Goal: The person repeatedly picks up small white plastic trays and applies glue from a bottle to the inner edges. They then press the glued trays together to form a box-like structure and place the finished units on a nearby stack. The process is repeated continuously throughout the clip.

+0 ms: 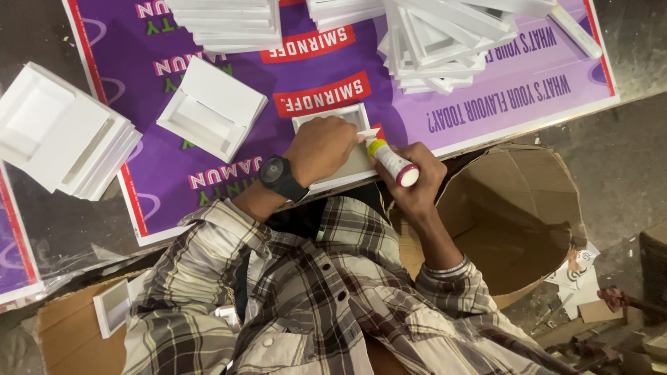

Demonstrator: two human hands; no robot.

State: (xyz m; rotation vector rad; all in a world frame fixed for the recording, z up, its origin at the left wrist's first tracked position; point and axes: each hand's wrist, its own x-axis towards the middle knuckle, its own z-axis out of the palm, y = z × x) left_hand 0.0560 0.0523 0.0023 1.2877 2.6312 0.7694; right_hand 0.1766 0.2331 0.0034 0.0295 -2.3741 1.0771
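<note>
My left hand (321,147), with a black watch on the wrist, presses down on a small white square frame piece (356,117) that lies on a purple printed sheet (229,170). My right hand (417,182) grips a white glue tube (393,162) with a yellow-green collar and a pink end. The tube's tip points at the right edge of the frame piece, right beside my left fingers. Most of the frame piece is hidden under my left hand.
Stacks of white frame pieces stand at the top (229,24), top right (445,42) and far left (62,132). A single one (212,107) lies left of my hand. An open cardboard box (517,215) sits at the right, and another white piece (113,307) at bottom left.
</note>
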